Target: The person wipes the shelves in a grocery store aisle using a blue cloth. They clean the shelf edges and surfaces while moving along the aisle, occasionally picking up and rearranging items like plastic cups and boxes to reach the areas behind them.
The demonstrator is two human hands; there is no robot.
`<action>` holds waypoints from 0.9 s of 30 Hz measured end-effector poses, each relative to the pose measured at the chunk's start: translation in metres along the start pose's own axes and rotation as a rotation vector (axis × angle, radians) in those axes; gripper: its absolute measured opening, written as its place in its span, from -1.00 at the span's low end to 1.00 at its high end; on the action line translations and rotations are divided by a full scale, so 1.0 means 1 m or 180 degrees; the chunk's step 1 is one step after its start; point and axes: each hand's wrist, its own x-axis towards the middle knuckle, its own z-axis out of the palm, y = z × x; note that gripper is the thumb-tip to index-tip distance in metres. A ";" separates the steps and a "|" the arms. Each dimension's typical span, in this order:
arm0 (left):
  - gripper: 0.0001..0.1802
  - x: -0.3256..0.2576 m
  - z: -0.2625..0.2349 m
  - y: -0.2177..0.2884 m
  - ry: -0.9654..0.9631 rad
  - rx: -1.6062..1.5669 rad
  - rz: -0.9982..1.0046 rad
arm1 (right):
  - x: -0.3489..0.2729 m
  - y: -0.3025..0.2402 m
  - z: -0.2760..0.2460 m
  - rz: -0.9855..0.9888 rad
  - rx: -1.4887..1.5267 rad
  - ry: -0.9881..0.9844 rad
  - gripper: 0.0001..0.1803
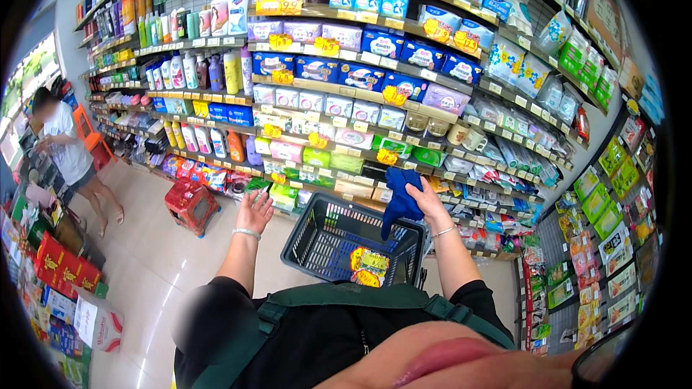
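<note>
Right hand (427, 198) pinches a blue cloth (401, 205) dangling over the dark basket (324, 234); left hand (254, 210) hovers open-fingered. With that loose hold, I'd guess the cloth could slide off past the rim.

I'm in a shop aisle: stocked shelves (375, 94) curve ahead, another rack (613, 194) to my right. Pale glossy floor tiles (155, 266), red plastic stool (191, 205), bright window (29, 75) far left.
</note>
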 end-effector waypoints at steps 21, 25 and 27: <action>-0.61 0.010 0.013 -0.010 -0.0004 -0.0020 -0.0110 | -0.001 0.011 -0.028 0.0119 0.0708 0.0358 -0.56; -0.61 0.012 0.019 -0.016 -0.0048 -0.0023 -0.0169 | -0.003 0.021 -0.043 0.0021 0.0734 0.0409 -0.55; -0.61 0.013 0.018 -0.017 -0.0056 -0.0015 -0.0179 | -0.006 0.024 -0.046 0.0061 0.0793 0.0493 -0.55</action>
